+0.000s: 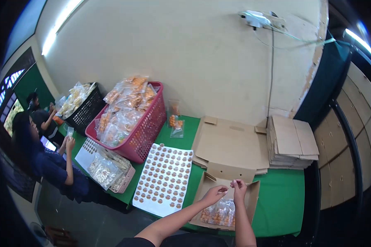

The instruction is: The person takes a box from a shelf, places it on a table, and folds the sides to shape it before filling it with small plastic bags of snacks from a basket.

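Note:
My left hand [215, 195] and my right hand [238, 191] are raised close together over an open cardboard box [254, 197]. The fingers of both hands are bent into a pinch, and whatever they hold, if anything, is too small to make out. Clear bags of orange balls [218, 213] lie in the near part of the box, partly covered by my forearms. Left of the box a white sheet of round brown stickers [163, 179] lies flat on the green table [282, 193]. A few sticker places at its lower edge are bare.
A pink basket [146, 133] heaped with bagged orange snacks stands at the back left, with loose bags [177, 127] beside it. Flattened cardboard [231, 142] and a stack of folded boxes [292, 140] are behind. Two people [55, 164] work at the left, by a black basket [84, 111].

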A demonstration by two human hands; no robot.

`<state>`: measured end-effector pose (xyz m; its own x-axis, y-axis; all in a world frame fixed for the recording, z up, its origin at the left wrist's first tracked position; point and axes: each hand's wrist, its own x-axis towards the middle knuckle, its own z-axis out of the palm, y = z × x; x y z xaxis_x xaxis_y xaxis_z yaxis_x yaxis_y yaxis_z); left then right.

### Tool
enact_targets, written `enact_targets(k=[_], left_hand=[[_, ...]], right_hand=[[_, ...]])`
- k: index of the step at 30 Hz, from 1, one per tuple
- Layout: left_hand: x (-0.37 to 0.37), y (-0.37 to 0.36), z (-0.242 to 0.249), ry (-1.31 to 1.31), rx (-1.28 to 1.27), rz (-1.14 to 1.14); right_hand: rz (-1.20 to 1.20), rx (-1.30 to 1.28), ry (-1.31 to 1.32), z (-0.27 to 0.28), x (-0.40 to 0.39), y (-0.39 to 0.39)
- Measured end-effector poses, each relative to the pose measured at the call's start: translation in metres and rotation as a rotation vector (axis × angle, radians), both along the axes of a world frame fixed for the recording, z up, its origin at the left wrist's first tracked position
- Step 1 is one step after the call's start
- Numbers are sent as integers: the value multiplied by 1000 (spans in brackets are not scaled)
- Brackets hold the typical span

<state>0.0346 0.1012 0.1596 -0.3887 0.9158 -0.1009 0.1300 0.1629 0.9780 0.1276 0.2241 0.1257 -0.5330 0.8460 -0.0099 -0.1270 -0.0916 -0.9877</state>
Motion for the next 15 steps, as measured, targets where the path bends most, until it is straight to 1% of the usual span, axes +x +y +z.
enact_targets(k=[2,4,6,7,8,10,12,15], left_hand=[[-31,7,19,53,59,59],[-71,9,45,-77,150,117],[-113,3,81,-7,243,177],[-134,-5,103,-68,255,177],[-159,-11,117,-57,260,172],[-210,-28,142,12,373,172],[-263,-53,175,89,391,156],[-347,-97,208,75,446,215]], right_hand=[[-82,7,91,25,-29,-9],[-61,24,134,54,-63,-17],[8,77,205,87,-101,-26],[11,127,227,99,-123,-30],[7,131,239,116,-145,-36],[84,127,329,146,-191,-51],[69,171,353,164,-243,-65],[114,194,340,199,-323,-98]])
